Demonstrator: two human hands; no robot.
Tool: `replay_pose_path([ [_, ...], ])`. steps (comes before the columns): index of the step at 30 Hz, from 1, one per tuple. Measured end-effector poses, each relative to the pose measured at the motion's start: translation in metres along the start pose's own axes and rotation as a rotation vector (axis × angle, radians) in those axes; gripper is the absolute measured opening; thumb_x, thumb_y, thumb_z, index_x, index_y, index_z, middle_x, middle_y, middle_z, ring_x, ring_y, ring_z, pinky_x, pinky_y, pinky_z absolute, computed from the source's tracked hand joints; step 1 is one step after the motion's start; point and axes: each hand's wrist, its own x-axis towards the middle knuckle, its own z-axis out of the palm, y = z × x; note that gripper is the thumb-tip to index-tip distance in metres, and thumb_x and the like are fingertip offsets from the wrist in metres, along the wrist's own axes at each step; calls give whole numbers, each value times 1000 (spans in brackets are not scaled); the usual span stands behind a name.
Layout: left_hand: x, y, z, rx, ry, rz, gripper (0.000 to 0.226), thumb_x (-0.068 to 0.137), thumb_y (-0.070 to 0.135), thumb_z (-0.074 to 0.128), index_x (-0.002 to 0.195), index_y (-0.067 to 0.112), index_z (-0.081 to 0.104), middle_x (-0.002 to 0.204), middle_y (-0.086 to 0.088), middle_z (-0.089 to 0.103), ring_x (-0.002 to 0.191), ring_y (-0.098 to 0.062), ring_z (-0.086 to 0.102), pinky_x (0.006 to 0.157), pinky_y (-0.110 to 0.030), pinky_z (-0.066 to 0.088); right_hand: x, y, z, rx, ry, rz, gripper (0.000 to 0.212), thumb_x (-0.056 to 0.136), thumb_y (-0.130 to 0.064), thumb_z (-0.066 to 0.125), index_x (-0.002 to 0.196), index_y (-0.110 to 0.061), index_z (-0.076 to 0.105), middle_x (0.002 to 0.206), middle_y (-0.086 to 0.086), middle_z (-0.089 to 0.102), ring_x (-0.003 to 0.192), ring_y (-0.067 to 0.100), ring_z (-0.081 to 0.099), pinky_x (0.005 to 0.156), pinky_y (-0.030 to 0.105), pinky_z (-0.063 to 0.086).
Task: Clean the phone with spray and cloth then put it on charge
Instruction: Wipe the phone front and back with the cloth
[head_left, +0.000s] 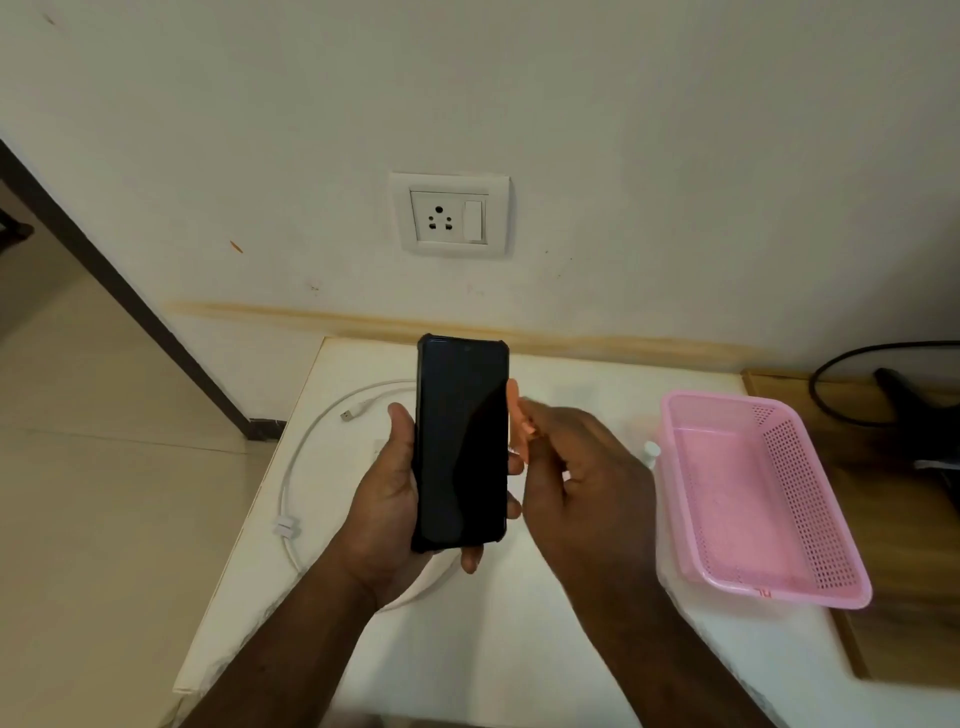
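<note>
Black phone (461, 444) upright, top toward wall, gripped by left hand (387, 512).

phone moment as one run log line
left hand: holds phone upright, screen dark | right hand: beside phone | charging cable: unplugged on table | basket: pink

A home room: painted wall (675, 156) with socket (450, 216), tiled floor (104, 467), white table (519, 649), pink basket (810, 519).
</note>
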Motion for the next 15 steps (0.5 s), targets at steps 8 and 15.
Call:
replay_pose_path([
  [8,2,-18,10,61,-57,-133,77,89,76,22,130,25,62,112,-27,67,86,-41,67,54,-37,54,2,9,5,-76,6,-93,35,92,-18,52,123,-16,68,126,-1,62,118,16,55,96,27,50],
  [15,5,-13,-3,-8,69,-30,69,88,76,30,123,29,67,105,-13,73,81,-31,71,65,-41,52,-10,-1,13,-66,-181,-97,30,86,-27,59,112,-19,72,112,-2,70,103,15,64,90,26,54],
])
